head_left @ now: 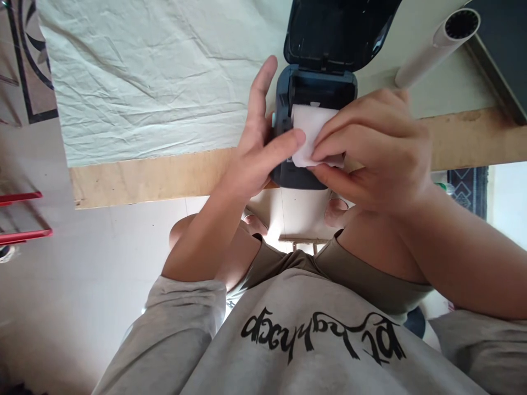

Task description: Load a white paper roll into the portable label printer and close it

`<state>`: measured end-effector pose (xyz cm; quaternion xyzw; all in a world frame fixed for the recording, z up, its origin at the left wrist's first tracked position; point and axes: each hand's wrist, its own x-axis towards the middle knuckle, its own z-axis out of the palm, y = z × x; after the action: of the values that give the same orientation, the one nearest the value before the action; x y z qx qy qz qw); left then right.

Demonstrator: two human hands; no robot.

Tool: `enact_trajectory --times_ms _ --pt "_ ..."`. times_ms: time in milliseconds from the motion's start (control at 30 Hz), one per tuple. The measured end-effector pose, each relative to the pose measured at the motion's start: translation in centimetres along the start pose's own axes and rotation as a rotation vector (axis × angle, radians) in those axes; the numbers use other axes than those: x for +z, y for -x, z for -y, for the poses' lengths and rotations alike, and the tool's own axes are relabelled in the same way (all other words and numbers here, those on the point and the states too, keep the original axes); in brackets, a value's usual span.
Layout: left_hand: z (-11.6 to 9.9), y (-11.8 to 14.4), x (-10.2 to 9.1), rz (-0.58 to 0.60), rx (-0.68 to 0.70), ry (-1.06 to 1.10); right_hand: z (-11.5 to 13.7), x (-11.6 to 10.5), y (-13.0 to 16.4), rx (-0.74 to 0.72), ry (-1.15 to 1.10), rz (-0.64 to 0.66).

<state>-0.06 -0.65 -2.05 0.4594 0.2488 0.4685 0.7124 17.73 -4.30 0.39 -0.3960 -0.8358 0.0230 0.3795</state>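
Observation:
A dark portable receipt printer (282, 159) sits at the front edge of the table, its glossy black lid (337, 33) swung up and away from me. White paper (307, 118), which looks like a paper roll, lies in the open bay. My left hand (259, 145) grips the printer's left side, thumb over the paper and index finger stretched out along the side; its other fingers are mostly hidden under the body. With closed fingertips my right hand (374, 148) pinches the paper from the right, covering the printer's right side.
A pale wrinkled cloth (164, 71) covers the table, leaving a bare wooden edge (164, 175). Behind my right hand stands a white tube (432, 52) with a dark open end, near a dark flat panel (504, 49). Red bars (24, 237) show at the far left.

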Motion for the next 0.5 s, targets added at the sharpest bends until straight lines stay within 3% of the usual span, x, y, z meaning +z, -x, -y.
enact_trajectory --times_ms 67,133,267,367,500 --pt "0.1 0.0 -0.2 -0.011 -0.009 -0.145 0.1 -0.1 0.2 0.016 -0.035 -0.006" --pt "-0.1 -0.1 -0.3 -0.035 -0.053 -0.238 -0.1 -0.4 0.2 0.081 -0.084 -0.093" --pt "-0.6 0.0 -0.1 -0.101 -0.116 -0.221 -0.9 -0.8 0.1 0.379 -0.111 -0.198" --pt "-0.5 0.0 -0.2 -0.074 -0.1 -0.198 -1.3 -1.0 0.2 0.363 -0.133 -0.123" --pt "-0.2 0.0 -0.9 -0.063 -0.086 -0.215 -0.9 -1.5 0.5 0.403 -0.151 -0.176"
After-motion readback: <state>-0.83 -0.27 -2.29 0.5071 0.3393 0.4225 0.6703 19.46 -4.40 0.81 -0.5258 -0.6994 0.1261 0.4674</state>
